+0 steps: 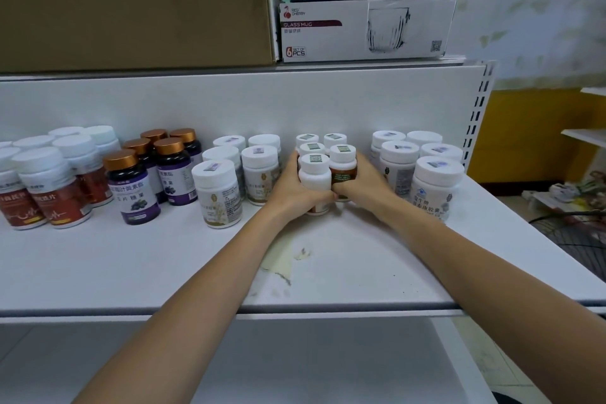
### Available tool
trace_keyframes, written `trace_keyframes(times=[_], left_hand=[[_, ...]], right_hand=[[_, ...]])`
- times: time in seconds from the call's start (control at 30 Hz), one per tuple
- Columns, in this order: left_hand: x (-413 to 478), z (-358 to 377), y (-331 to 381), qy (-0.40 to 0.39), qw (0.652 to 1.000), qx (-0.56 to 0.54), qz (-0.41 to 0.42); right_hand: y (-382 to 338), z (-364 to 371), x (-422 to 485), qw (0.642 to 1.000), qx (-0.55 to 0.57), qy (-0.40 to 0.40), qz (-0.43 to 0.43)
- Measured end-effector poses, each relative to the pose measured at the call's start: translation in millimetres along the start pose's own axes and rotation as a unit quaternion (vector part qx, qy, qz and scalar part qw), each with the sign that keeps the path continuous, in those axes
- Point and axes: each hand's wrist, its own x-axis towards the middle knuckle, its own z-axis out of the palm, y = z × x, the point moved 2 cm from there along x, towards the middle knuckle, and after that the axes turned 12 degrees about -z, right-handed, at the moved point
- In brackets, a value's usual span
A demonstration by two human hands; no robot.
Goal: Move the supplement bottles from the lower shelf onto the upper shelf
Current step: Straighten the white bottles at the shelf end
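Gripping the cluster of small bottles on the white shelf, we curl our left hand round its nine o'clock side and our right hand round three o'clock.

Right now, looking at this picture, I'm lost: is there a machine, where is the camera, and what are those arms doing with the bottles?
There is no machine here. A person wears a camera on the head, so this one picture looks forward and down along their bare arms. The left hand and right hand grip a cluster of small bottles from both sides, with the fingers curled round it. More groups stand on the white shelf: copper-capped dark bottles, red-labelled bottles and bigger white bottles. Above them sit glass mug boxes and a brown carton.
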Motion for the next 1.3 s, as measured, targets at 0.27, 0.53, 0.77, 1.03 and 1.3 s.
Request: trace_keyframes(times=[0.27,0.53,0.77,1.03,1.3], left_hand=[[6,-3,-8,0.018,0.999,0.044,-0.023],[-3,-3,-6,0.047,0.997,0.066,-0.02],[-15,-5,-3,0.073,0.993,0.087,-0.03],[-33,-9,7,0.081,0.984,0.154,-0.035],[-79,-20,27,0.093,0.98,0.175,0.027]], right_hand=[[-1,-5,-6,1.0,0.016,0.01,0.01],[7,-1,-5,0.999,-0.036,0.033,0.021],[4,-2,-9,0.999,-0.025,0.018,-0.017],[-1,-4,-14,0.991,-0.121,0.049,-0.04],[-40,-7,-51,0.96,-0.236,0.051,-0.144]])
